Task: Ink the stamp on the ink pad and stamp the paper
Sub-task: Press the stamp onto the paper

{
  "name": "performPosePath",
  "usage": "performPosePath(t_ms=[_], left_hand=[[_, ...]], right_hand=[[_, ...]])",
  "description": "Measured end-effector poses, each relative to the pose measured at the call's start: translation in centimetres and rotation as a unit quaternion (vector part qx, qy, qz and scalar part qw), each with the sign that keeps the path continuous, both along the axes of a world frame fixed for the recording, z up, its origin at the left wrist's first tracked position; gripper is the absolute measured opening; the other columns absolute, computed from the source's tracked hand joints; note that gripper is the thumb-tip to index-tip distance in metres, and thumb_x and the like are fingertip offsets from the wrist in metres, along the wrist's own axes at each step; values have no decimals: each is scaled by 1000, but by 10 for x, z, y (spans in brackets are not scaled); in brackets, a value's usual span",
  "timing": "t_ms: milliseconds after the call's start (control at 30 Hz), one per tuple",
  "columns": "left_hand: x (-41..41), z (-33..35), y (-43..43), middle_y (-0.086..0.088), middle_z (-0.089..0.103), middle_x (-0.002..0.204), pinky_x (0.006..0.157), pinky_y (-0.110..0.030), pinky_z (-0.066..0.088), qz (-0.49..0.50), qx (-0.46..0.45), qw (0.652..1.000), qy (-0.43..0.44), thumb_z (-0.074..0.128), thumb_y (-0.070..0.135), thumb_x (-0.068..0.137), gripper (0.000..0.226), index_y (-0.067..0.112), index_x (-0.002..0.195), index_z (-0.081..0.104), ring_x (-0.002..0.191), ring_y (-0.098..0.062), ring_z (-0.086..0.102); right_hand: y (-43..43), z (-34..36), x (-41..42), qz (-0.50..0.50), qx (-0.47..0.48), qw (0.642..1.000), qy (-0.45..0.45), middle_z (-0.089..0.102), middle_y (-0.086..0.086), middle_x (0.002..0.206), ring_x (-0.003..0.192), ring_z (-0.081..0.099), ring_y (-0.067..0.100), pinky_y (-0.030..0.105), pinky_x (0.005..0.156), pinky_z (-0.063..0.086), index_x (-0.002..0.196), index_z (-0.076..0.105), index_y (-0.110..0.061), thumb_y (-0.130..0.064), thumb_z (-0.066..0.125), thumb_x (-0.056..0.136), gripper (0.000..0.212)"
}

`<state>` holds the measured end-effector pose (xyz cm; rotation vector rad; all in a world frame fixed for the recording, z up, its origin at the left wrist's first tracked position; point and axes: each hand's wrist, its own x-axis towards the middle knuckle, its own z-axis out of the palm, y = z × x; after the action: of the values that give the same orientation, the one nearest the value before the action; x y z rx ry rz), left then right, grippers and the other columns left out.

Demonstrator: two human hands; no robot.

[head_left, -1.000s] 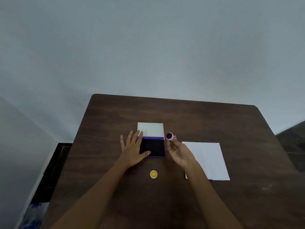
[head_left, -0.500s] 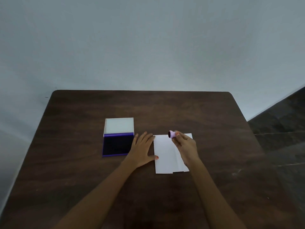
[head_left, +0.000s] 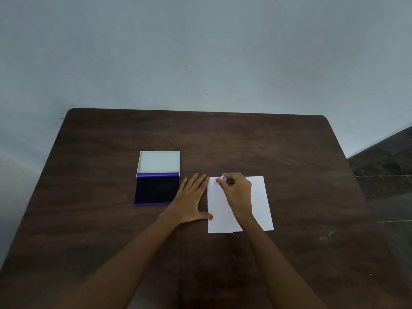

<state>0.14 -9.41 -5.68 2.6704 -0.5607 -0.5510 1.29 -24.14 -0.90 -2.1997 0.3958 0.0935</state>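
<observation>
A white sheet of paper (head_left: 260, 201) lies on the dark wooden table (head_left: 223, 139), right of centre. My right hand (head_left: 237, 192) holds a small pink round stamp (head_left: 219, 180) in its fingertips, face down at the paper's upper left corner. My left hand (head_left: 189, 200) lies flat on the table with fingers spread, its thumb touching the paper's left edge. The ink pad (head_left: 157, 189), dark purple with a white lid folded open behind it, sits just left of my left hand.
A pale wall rises behind the table's far edge. Dark floor (head_left: 388, 175) shows past the table's right side. Bare tabletop surrounds the pad and the paper.
My right hand carried the stamp from beside the ink pad over to the paper and lowered it onto the upper left corner. My left hand left the pad and settled beside the paper.
</observation>
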Motion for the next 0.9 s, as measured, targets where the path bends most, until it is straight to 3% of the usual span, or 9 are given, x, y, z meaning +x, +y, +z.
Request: performPosePath(t_ms=[333, 767, 900], left_hand=[[0, 2, 0, -3, -9, 156, 108, -51, -17, 14, 66, 997, -26, 56, 72, 64, 108, 25, 143, -2, 141, -27, -16], [2, 1, -2, -1, -11, 156, 103, -52, -22, 20, 79, 996, -22, 55, 73, 63, 108, 28, 142, -3, 140, -28, -19], [1, 2, -2, -1, -11, 156, 103, -55, -20, 21, 80, 996, -16, 55, 74, 63, 108, 29, 142, -3, 140, -28, -19]], right_hand=[[14, -2, 5, 58, -51, 997, 0, 67, 17, 109, 95, 61, 25, 20, 79, 39, 100, 64, -2, -25, 61, 85, 28], [18, -2, 6, 85, -109, 990, 13, 65, 15, 115, 100, 60, 25, 18, 81, 36, 105, 63, -3, -25, 60, 86, 30], [20, 1, 10, 84, -114, 989, 33, 65, 15, 114, 98, 61, 26, 22, 83, 42, 104, 63, 0, -22, 61, 85, 29]])
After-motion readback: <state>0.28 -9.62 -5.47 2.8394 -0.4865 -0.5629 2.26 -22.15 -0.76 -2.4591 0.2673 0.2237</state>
